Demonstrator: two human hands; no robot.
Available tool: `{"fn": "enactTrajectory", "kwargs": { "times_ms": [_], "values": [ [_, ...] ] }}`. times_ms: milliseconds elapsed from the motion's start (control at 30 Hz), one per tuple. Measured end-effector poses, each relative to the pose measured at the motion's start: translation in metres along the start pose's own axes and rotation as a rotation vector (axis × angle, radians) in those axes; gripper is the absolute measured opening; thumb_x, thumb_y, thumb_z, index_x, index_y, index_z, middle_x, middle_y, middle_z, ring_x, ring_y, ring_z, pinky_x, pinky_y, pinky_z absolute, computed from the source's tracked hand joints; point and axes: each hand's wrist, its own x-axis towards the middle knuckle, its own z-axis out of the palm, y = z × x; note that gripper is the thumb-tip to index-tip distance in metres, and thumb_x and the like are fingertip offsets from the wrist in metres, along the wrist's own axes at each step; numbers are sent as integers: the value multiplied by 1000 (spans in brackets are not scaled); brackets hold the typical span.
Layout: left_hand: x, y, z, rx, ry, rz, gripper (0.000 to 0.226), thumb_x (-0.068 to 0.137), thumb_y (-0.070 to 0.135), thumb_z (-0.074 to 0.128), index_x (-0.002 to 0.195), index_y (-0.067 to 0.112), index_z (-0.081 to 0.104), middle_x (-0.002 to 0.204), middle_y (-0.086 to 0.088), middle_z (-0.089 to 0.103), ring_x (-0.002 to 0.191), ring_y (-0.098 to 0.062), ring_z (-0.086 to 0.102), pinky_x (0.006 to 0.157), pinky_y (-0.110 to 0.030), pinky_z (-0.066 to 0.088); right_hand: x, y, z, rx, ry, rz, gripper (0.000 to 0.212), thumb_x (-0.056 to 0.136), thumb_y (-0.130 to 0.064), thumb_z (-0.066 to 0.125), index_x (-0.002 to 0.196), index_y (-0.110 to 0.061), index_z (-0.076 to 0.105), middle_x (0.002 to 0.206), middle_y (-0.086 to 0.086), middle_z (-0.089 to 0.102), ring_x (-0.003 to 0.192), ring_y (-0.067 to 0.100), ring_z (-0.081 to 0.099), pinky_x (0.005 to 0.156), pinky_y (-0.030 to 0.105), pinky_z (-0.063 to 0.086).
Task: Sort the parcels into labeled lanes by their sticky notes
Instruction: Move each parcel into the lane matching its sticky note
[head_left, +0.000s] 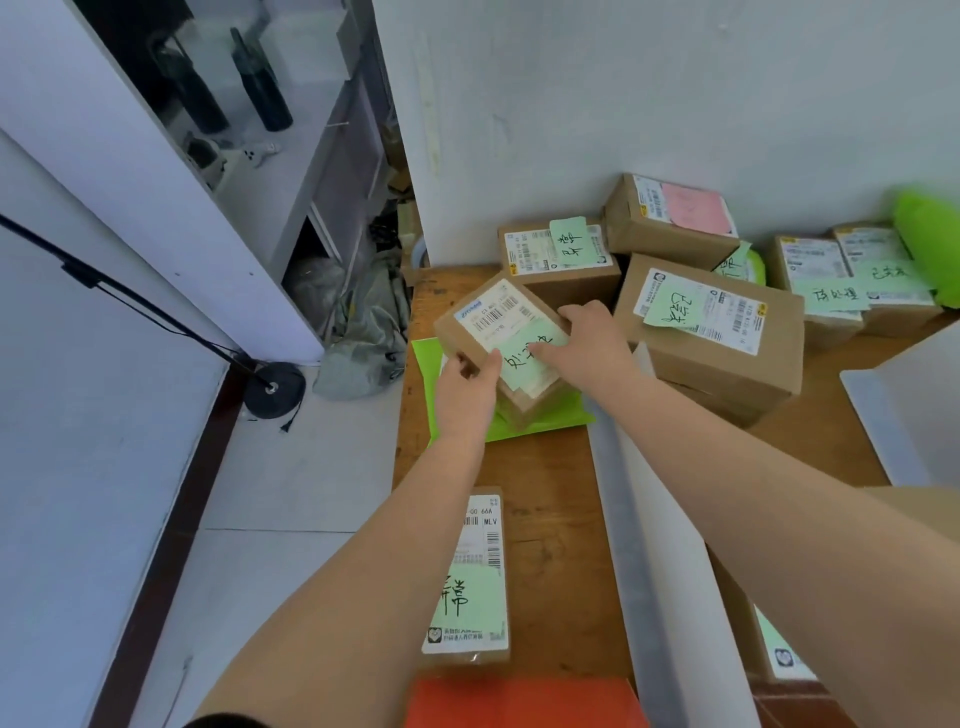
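Note:
A small brown parcel (483, 317) with a white shipping label and a green sticky note sits tilted on another parcel, over a bright green sheet (431, 384) at the far end of the left lane. My left hand (465, 387) grips its near left corner. My right hand (587, 343) holds its right edge, thumb on the note. A flat parcel (475, 577) with a green note lies nearer in the same lane. Behind, against the wall, sit several more noted parcels, among them a large one (727, 348).
A white divider board (660, 519) runs lengthwise beside the left lane, another white board (904, 415) stands at the right. An orange sheet (519, 701) lies at the near edge. The table's left edge drops to the floor, where a stand base (272, 389) and bag rest.

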Motion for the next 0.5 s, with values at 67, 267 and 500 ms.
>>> {"fn": "enactTrajectory", "kwargs": {
  "times_ms": [67, 267, 500],
  "values": [
    [-3, 1, -7, 9, -2, 34, 32, 92, 25, 53, 123, 20, 55, 120, -1, 64, 107, -18, 61, 92, -44, 50, -11, -1, 3, 106, 9, 50, 54, 80, -37, 68, 122, -7, 53, 116, 9, 48, 94, 19, 52, 77, 29, 44],
    [-23, 10, -30, 117, -25, 235, 32, 92, 26, 52, 123, 24, 56, 108, 13, 60, 89, 2, 58, 64, -9, 47, -55, -3, -1, 417, 118, 130, 29, 82, -31, 68, 102, -16, 53, 95, -6, 57, 78, 7, 54, 58, 14, 43],
    [-78, 36, -42, 58, -194, 334, 32, 91, 26, 55, 123, 27, 58, 118, 8, 64, 107, -11, 59, 92, -38, 50, -129, -12, -32, 677, 390, 192, 21, 83, -29, 67, 88, -15, 53, 88, -3, 63, 74, 5, 60, 51, 8, 42]
  ]
}}
